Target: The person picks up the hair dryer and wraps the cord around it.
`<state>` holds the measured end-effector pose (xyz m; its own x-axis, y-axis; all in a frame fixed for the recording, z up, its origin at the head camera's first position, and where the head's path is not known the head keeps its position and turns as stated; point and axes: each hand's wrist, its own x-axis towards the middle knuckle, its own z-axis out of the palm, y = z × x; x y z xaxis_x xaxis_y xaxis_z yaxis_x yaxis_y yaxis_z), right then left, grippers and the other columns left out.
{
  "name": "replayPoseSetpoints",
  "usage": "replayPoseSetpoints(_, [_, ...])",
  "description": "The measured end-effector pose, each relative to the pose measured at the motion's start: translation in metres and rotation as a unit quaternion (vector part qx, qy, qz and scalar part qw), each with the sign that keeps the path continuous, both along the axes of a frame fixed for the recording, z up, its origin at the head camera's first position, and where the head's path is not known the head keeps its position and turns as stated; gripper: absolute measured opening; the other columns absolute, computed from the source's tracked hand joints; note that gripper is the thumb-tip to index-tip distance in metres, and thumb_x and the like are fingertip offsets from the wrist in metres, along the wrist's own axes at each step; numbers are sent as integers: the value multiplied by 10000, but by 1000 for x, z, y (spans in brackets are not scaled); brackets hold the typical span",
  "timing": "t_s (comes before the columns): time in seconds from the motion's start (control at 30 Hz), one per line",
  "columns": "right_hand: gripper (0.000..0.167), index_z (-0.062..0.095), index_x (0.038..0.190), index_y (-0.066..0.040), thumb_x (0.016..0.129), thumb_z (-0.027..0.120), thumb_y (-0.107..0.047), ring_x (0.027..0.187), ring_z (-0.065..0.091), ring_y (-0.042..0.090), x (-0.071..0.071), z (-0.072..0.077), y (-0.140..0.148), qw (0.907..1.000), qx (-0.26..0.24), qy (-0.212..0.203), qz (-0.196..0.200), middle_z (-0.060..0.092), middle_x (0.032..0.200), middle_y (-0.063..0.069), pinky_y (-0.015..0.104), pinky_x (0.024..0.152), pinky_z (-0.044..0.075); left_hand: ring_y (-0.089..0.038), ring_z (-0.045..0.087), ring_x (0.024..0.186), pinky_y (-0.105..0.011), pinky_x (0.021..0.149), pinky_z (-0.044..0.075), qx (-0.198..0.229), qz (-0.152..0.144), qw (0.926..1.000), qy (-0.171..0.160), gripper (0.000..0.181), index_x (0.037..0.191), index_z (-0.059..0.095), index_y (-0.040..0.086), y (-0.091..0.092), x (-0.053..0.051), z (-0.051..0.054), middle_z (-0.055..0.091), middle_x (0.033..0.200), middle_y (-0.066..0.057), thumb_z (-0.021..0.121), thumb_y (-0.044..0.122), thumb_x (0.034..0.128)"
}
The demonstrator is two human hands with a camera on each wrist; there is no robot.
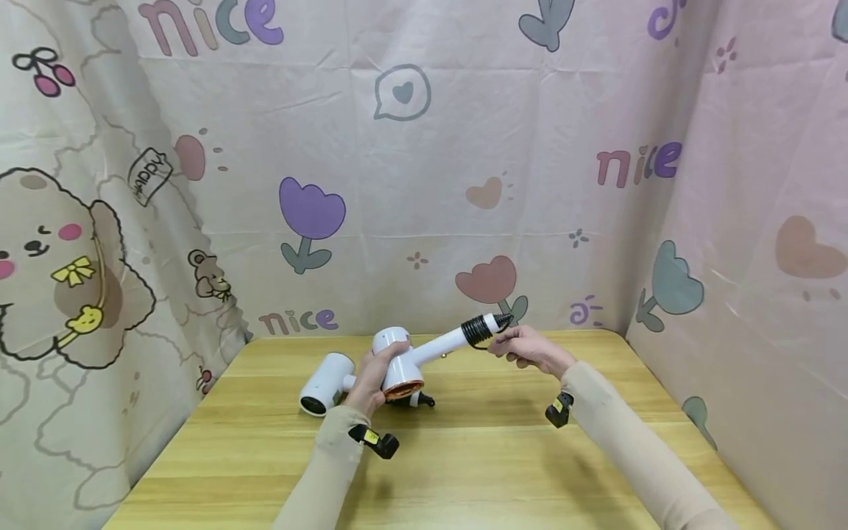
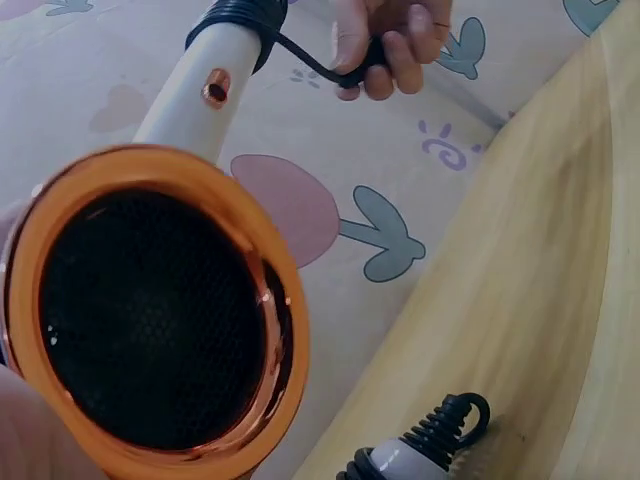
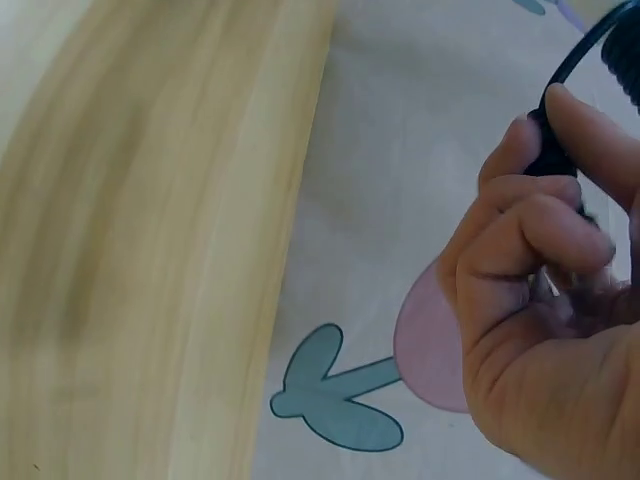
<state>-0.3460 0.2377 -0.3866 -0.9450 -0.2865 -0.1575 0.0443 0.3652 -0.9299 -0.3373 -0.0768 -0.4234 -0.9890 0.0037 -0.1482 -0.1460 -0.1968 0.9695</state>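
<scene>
A white hair dryer (image 1: 437,344) with a copper-orange rim round its dark grille is held up above the table. My left hand (image 1: 375,372) grips it by the barrel, thumb over the top. Its handle slants up to the right, with black cord (image 1: 475,330) wound in coils near the end. At that end my right hand (image 1: 530,346) pinches the black plug (image 3: 550,150), whose cord runs back to the coils. A second white hair dryer (image 1: 327,383) lies on the table behind my left hand, its cord-wrapped handle end (image 2: 415,440) showing below the held one.
The wooden table (image 1: 477,471) stretches out in front of me. A printed fabric curtain (image 1: 424,169) hangs behind it and along both sides, meeting the table's back edge. Small black cameras sit on both wrists, including the right wrist camera (image 1: 559,409).
</scene>
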Motion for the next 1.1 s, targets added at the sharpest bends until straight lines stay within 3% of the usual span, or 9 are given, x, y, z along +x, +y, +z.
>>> replayPoseSetpoints(0.17, [292, 624, 1114, 105, 845, 670, -2, 667, 582, 116, -4, 5, 4, 9992, -47, 322, 217, 648, 833, 44, 254, 608, 554, -234, 663, 853, -391, 738, 603, -76, -604, 9981, 72, 705, 1384, 393, 103, 0, -1, -6, 618, 1100, -150, 738, 355, 823])
replayPoseSetpoints(0.27, [294, 650, 1101, 107, 814, 628, 46, 749, 624, 155, -6, 7, 7, 9970, 278, 608, 388, 687, 936, 92, 288, 664, 583, -223, 671, 835, -374, 723, 605, -443, -995, 9938, 222, 696, 1385, 389, 108, 0, -2, -9, 626, 1081, -144, 727, 363, 831])
replayPoseSetpoints(0.37, [207, 701, 1034, 12, 835, 673, -38, 813, 598, 150, -7, 7, 7, 9930, 693, 829, 484, 683, 1006, 77, 264, 665, 546, -210, 677, 817, -351, 702, 603, -871, -1155, 9885, 432, 695, 1375, 409, 93, 1, -3, -10, 639, 1074, -148, 737, 360, 824])
replayPoseSetpoints(0.47, [224, 671, 1044, -31, 849, 739, -118, 841, 613, 168, -7, 8, 5, 9939, 601, 754, 535, 653, 1005, 93, 271, 693, 560, -208, 670, 808, -340, 686, 596, -1266, -1094, 9839, 631, 707, 1366, 434, 89, 2, -5, -13, 637, 1089, -150, 766, 352, 799])
replayPoseSetpoints(0.7, [525, 460, 1341, 98, 893, 681, -62, 896, 688, 198, -1, 3, -7, 9974, -270, 201, 636, 614, 1110, 193, 322, 826, 599, -255, 654, 854, -378, 671, 598, -1749, -831, 9746, 1121, 749, 1335, 437, 54, 8, -5, -17, 588, 1130, -183, 819, 302, 741])
replayPoseSetpoints(0.83, [532, 394, 1372, 150, 934, 625, -45, 884, 699, 198, 2, -5, -12, 9978, -336, 213, 527, 620, 1140, 249, 324, 829, 600, -264, 631, 904, -370, 694, 588, -2097, -625, 9675, 1270, 775, 1336, 432, 59, 12, -4, -21, 590, 1125, -169, 833, 299, 717])
replayPoseSetpoints(0.93, [461, 402, 1335, 131, 954, 595, -44, 866, 704, 204, 5, -11, -15, 9979, -180, 384, 485, 651, 1076, 258, 314, 802, 605, -265, 613, 922, -354, 711, 571, -2421, -390, 9601, 1347, 801, 1336, 437, 71, 16, -3, -24, 597, 1113, -149, 845, 325, 695])
replayPoseSetpoints(1.1, [436, 379, 1369, 27, 992, 549, -111, 875, 705, 206, 11, -19, -18, 9907, 636, 1093, 504, 724, 979, 194, 319, 753, 592, -285, 615, 915, -363, 696, 572, -2728, -69, 9506, 1480, 868, 1373, 423, 60, 22, -4, -27, 604, 1096, -163, 849, 369, 681])
